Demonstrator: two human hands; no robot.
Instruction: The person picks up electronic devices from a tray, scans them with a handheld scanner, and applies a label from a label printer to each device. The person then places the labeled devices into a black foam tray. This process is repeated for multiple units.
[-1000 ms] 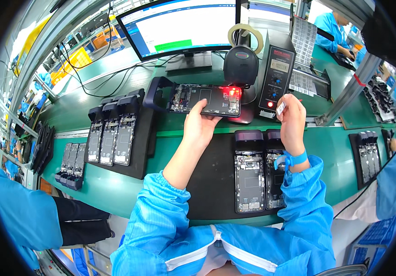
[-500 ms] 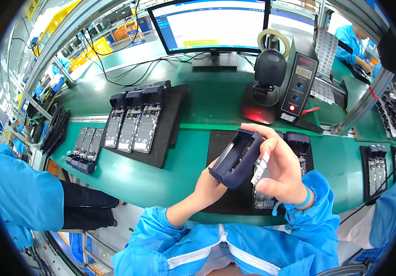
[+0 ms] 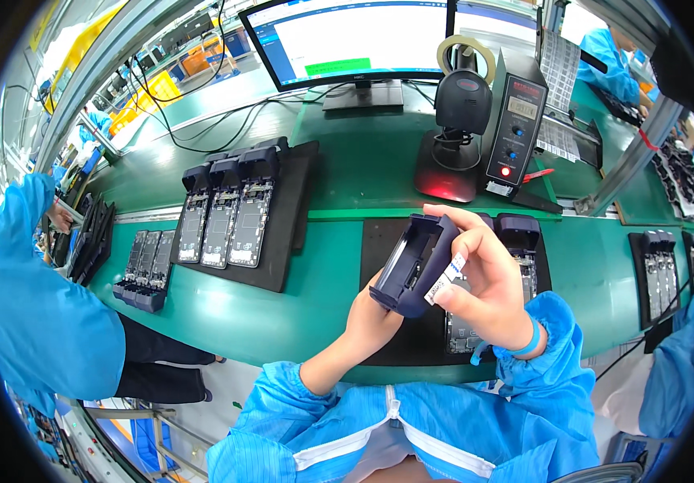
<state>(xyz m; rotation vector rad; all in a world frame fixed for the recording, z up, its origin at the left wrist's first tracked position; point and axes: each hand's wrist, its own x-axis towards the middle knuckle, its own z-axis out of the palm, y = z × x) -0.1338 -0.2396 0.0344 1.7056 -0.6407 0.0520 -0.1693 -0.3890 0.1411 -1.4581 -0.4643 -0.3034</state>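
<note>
Between my hands is a dark navy, hollow plastic housing [image 3: 418, 266], tilted with its open cavity facing up. My left hand [image 3: 372, 326] grips its lower left end, with the fingers hidden underneath. My right hand [image 3: 488, 286] pinches a small white printed label [image 3: 446, 279] between thumb and fingers, against the side of the housing. The right fingertips also rest on the housing's upper end. Below the hands, a black mat [image 3: 379, 241] carries circuit-board units with dark housings [image 3: 516, 233], partly covered by my right hand.
A scanner on a stand [image 3: 461, 113] and a control box with a red light [image 3: 516, 129] stand behind. A monitor [image 3: 347, 40] is farther back. More board units [image 3: 246, 221] lie on a dark mat at left. A co-worker in blue [image 3: 49, 306] stands far left.
The label has come from beside the housing to lie against its side. The monitor's yellow bar has turned green. The co-worker at left has raised an arm.
</note>
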